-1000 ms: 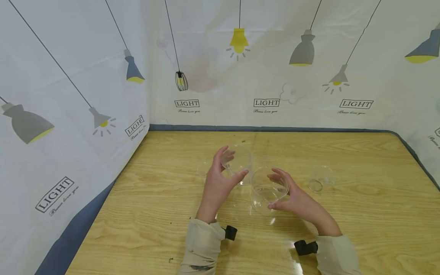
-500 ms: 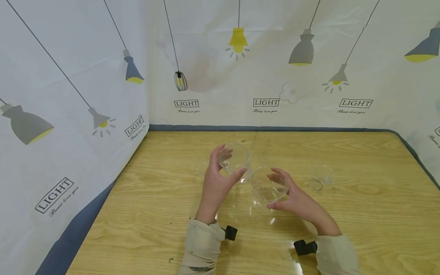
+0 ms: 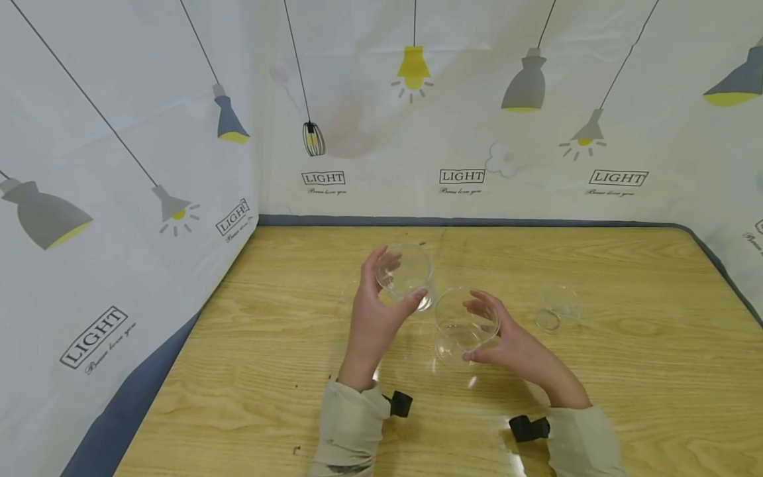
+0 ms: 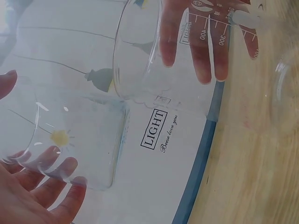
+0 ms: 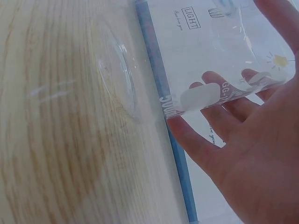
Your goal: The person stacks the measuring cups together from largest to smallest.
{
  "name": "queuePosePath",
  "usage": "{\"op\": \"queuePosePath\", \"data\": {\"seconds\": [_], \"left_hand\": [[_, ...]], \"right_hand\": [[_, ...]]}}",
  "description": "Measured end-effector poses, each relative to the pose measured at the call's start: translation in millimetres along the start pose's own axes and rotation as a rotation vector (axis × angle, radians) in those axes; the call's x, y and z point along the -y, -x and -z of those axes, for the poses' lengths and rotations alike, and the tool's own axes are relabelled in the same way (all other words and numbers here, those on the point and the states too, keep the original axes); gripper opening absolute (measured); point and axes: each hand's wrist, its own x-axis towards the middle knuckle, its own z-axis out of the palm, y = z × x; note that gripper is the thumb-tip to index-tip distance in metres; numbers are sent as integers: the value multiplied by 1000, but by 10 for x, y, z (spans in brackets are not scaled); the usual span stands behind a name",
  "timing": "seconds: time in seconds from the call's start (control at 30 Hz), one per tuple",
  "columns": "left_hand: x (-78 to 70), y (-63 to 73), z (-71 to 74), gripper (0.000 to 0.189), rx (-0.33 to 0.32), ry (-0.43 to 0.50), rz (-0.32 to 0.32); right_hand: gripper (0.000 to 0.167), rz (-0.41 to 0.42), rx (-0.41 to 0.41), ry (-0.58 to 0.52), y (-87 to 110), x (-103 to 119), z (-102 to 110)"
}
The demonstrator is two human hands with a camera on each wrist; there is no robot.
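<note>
My left hand [image 3: 378,311] grips a clear glass beaker [image 3: 405,268] around its wall, with fingers on the far side and thumb on the near side. My right hand [image 3: 515,344] grips a second clear glass beaker [image 3: 461,324] in the same way, close to the first and nearer to me. White graduation marks and lettering show on this second beaker [image 5: 224,91] in the right wrist view. Both look empty. The left beaker is above the wood table [image 3: 268,344]; whether the right one touches it, I cannot tell.
A small clear vessel [image 3: 561,301] with a round rim or base [image 3: 546,320] lies on the table to the right. Something faint and clear [image 3: 350,291] is partly hidden behind my left hand. A lamp-print cloth [image 3: 381,119] borders the table at the back and left.
My left hand has raised its beaker a little, upward and slightly left, away from the other. The right hand and its beaker have hardly moved.
</note>
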Motion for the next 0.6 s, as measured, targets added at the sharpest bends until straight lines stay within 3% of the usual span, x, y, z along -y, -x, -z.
{"op": "queuePosePath", "data": {"seconds": [0.17,0.43,0.6], "left_hand": [[-62,7,13,76,-1,22,3],[-328,62,33,72,33,68,3],[-358,64,21,71,56,98,7]], "right_hand": [[94,6,2,9,-2,-2,7],[94,5,-1,14,-7,-7,1],[94,4,-5,21,-11,-1,-7]]}}
